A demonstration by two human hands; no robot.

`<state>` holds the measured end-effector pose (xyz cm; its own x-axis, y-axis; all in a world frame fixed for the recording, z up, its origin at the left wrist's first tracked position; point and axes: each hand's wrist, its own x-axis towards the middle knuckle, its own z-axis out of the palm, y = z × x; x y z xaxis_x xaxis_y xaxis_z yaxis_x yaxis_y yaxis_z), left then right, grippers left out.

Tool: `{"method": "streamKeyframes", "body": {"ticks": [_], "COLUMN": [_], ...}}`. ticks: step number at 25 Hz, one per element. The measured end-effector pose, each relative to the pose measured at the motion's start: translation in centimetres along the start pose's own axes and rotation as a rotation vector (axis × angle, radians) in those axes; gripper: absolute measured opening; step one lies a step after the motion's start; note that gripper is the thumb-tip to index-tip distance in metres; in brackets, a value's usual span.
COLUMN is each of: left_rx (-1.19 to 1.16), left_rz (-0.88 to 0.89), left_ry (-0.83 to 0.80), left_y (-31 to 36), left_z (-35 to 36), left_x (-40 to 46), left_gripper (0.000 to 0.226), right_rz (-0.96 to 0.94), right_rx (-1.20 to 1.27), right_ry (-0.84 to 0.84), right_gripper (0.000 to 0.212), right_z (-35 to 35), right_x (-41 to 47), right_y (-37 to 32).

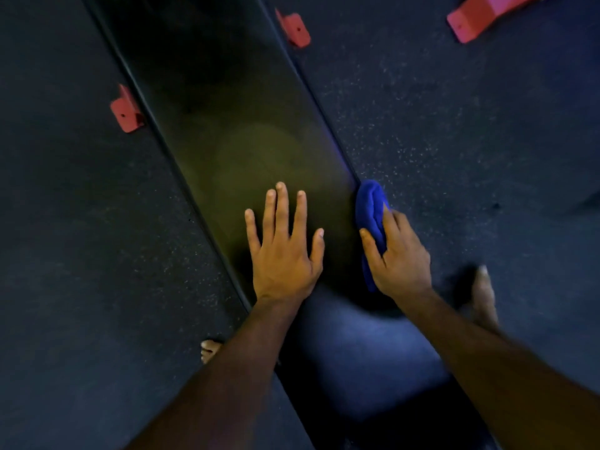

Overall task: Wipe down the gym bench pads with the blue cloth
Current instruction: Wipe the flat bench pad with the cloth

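Left hand [285, 254] lies flat on bench pad [227, 131]. Right hand [401, 259] holds cloth [370, 209] against pad's right edge. Frame feet [127, 112] stand on floor [454, 141] both sides.

Far end of bench pad [207, 102] cut off by top edge; right hand [401, 258] hides part of blue cloth [370, 209]; right foot [485, 297] blurred.

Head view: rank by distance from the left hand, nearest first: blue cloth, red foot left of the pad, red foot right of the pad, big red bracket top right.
From the left hand, flat on the bench pad:
1. Blue cloth, just right, at the pad's edge, gripped by the right hand.
2. Left red foot, up and left.
3. Right red foot, farther up.
4. Red bracket, top right corner.
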<state>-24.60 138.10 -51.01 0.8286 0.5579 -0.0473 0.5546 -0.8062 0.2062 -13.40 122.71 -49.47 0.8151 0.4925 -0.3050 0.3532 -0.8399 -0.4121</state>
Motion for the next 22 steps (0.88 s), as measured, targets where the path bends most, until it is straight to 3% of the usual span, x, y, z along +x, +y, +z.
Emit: {"method": "streamKeyframes", "body": {"ticks": [8, 11, 15, 18, 22], "left_rx": [0.018, 0.017, 0.02, 0.024, 0.033], "left_rz": [-0.021, -0.011, 0.004, 0.005, -0.006], "left_ry": [0.068, 0.116, 0.158, 0.158, 0.143], "left_y": [0.0, 0.4, 0.5, 0.9, 0.4], "left_z": [0.4, 0.6, 1.0, 1.0, 0.9], "left_x": [-0.1, 0.0, -0.5, -0.3, -0.2], "left_gripper": [0.065, 0.063, 0.06, 0.059, 0.06], "right_rz": [-0.059, -0.064, -0.082, -0.093, -0.224], "right_rx": [0.075, 0.134, 0.274, 0.245, 0.179], "right_ry": [0.01, -0.056, -0.176, -0.266, -0.221], "right_gripper": [0.063, 0.067, 0.073, 0.082, 0.065], "right_z": [0.2, -0.5, -1.2, -1.9, -1.2], "right_x": [0.2, 0.0, -6.8, -12.6, -6.5], "right_y": [0.9, 2.1, 7.7, 11.4, 7.8]}}
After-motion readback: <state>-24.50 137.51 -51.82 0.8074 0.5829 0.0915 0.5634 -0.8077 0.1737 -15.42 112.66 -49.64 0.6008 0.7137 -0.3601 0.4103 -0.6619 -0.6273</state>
